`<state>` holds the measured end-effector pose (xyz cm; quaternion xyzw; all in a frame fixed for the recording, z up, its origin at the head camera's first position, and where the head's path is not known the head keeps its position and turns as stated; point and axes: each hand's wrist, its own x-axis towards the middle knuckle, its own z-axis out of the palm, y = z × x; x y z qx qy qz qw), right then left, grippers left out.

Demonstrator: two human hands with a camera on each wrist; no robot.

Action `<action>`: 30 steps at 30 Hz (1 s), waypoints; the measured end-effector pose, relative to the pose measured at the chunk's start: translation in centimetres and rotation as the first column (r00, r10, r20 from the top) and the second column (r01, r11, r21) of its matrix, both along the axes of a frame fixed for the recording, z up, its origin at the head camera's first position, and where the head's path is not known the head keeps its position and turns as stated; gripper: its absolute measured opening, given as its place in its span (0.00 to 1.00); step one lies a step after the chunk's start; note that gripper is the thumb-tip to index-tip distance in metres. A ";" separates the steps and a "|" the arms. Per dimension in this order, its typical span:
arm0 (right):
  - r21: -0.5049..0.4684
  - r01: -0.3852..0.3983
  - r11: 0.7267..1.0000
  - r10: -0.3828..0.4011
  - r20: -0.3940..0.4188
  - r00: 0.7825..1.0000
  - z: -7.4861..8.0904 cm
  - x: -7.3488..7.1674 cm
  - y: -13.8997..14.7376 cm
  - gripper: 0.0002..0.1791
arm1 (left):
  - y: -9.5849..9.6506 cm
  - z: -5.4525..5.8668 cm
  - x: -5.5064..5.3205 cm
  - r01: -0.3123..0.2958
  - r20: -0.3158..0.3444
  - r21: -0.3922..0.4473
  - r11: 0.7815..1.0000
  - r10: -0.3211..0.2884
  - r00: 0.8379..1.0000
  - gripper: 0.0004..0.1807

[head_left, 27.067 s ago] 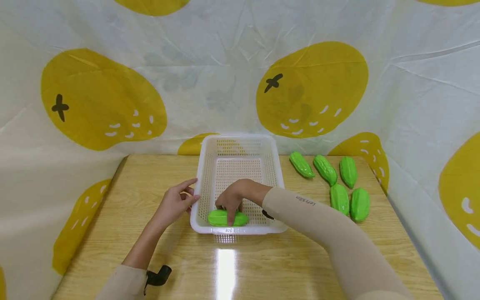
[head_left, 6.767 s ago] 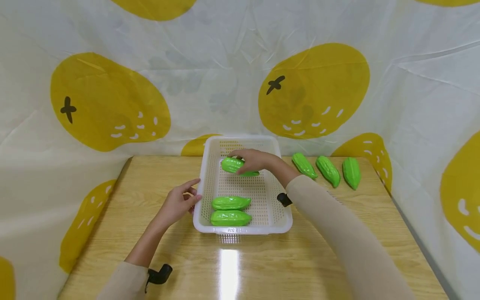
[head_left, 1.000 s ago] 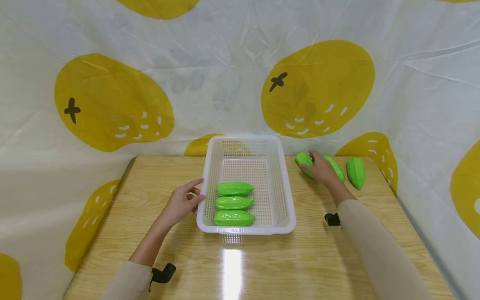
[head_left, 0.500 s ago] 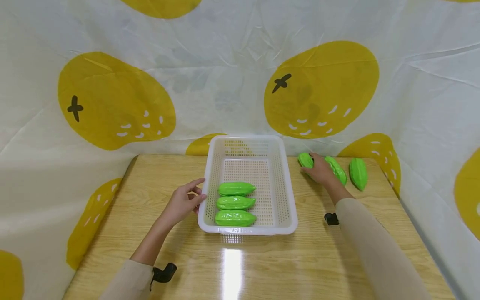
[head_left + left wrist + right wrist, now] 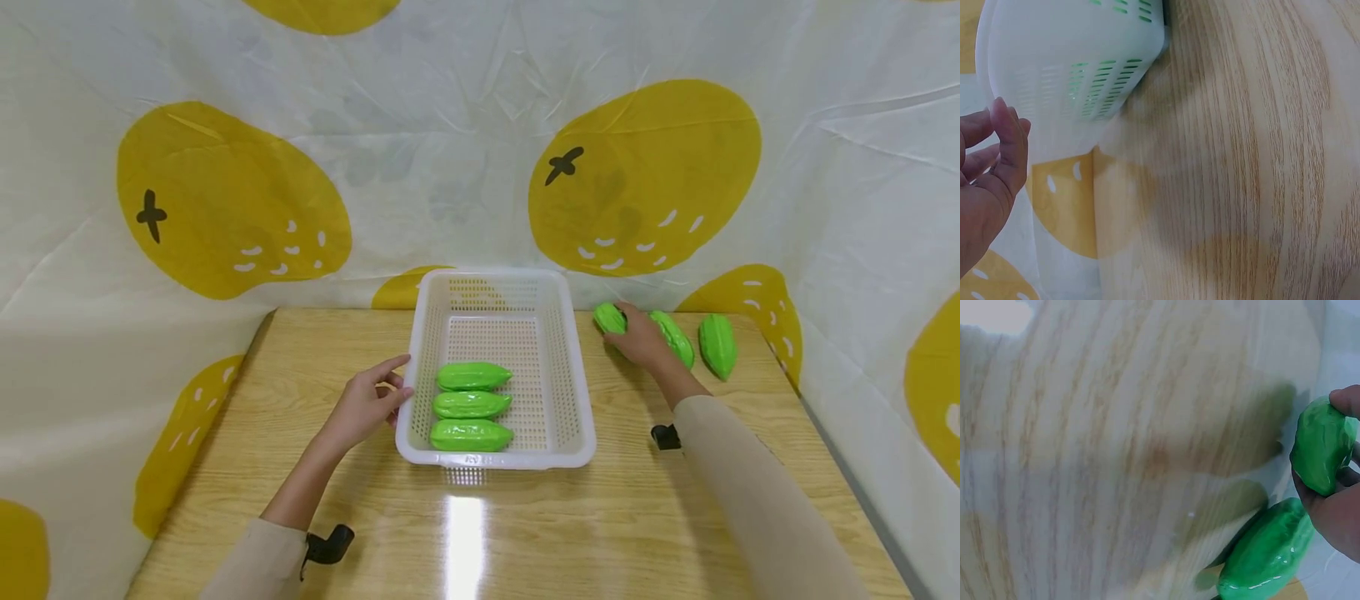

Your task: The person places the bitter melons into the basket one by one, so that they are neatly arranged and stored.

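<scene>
My right hand (image 5: 643,337) grips a ridged green bitter melon (image 5: 609,318) at the table's back right, thumb and fingers on either side of it. In the right wrist view this bitter melon (image 5: 1322,447) shows between thumb and fingers, its shadow on the wood. A second bitter melon (image 5: 672,340) lies just right of the hand, partly covered by it. My left hand (image 5: 365,406) rests its fingertips against the left rim of the white plastic basket (image 5: 579,400); in the left wrist view its fingers (image 5: 1009,134) touch that rim loosely.
Inside the basket, three bitter melons (image 5: 471,406) lie crosswise in a row toward the near side. Another bitter melon (image 5: 717,346) lies farther right on the wooden table (image 5: 555,525). A cloth printed with yellow fruit (image 5: 450,167) hangs behind.
Two more bitter melons lie in the basket than in the oldest frame, and fewer at the right. Over the last second my right hand has closed round the leftmost one; the left hand stays put.
</scene>
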<state>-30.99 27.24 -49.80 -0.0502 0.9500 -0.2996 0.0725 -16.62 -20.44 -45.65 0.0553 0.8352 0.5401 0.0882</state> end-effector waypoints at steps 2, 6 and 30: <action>-0.013 0.006 1.000 -0.006 -0.008 1.000 0.3 0.2 0.0 0.41 | 0.0 0.0 0.0 0.002 0.000 -0.002 1.000 -0.002 1.000 0.31; -0.054 0.007 0.999 -0.010 -0.056 0.998 1.0 0.5 0.1 0.40 | 0.0 0.0 0.0 0.001 -0.002 -0.002 1.000 -0.001 1.000 0.31; -0.130 -0.091 0.987 0.071 -0.152 0.986 7.6 2.6 -1.4 0.37 | -0.1 0.1 -0.1 0.000 0.014 0.016 1.000 -0.001 1.000 0.31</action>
